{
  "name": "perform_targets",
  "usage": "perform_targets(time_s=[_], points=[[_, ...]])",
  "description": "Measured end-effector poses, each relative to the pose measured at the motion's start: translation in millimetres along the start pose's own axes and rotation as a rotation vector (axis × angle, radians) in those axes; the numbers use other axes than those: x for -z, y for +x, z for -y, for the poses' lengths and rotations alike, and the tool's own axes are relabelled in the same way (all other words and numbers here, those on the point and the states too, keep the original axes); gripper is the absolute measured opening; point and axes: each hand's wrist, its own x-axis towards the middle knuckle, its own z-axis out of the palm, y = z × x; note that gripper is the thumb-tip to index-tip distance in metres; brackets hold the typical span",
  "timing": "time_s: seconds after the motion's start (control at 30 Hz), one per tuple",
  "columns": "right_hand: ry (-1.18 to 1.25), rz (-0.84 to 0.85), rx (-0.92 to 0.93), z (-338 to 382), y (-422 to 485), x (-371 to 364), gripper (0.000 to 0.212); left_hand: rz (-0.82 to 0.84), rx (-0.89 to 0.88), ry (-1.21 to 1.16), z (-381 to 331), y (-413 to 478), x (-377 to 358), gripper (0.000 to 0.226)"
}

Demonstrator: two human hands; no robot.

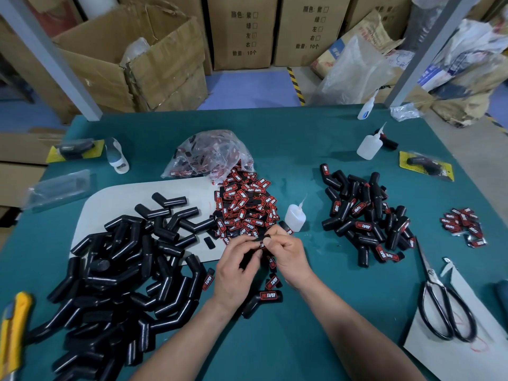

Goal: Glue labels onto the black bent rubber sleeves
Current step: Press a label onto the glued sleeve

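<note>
Above a teal work table (pixel 302 149), a person's left hand (pixel 236 270) and right hand (pixel 292 257) together grip one black bent rubber sleeve (pixel 248 262). The right fingers appear to pinch a red-and-black label (pixel 262 245) against it. A pile of unlabelled sleeves (pixel 123 270) lies to the left, a heap of loose labels (pixel 244 207) just behind the hands, a clear plastic glue bottle (pixel 295 217) beside the heap, and a pile of labelled sleeves (pixel 365 215) to the right.

1. Loose labels (pixel 247 207), heaped: each read "TAPER", white on black and red.
2. One label (pixel 270 296) on a sleeve (pixel 251 307): read "TAPER".
3. Two cardboard boxes (pixel 243 31): were printed "颜色: 紫 绿 左 右" and "数量: 10个".
</note>
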Motion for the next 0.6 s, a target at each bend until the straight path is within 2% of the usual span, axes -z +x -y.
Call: perform_targets(time_s=[0.13,0.3,0.4,0.6], points=[[0.026,0.024,-0.031,2.5,0.0,-1.3,0.032,-0.023,0.011,-0.008,5.9,0.3,1.5,0.023],[0.209,-0.001,-0.158,0.8,1.1,-1.7,0.027,-0.004,0.014,-0.03,4.2,3.0,0.6,0.02],[0.208,0.015,-0.177,3.2,2.9,2.6,0.02,-0.027,0.014,-0.033,5.1,4.3,4.0,0.019],[0.039,-0.058,-0.007,-1.5,3.0,3.8,0.02,0.021,0.063,-0.04,2.9,4.5,4.5,0.02]])
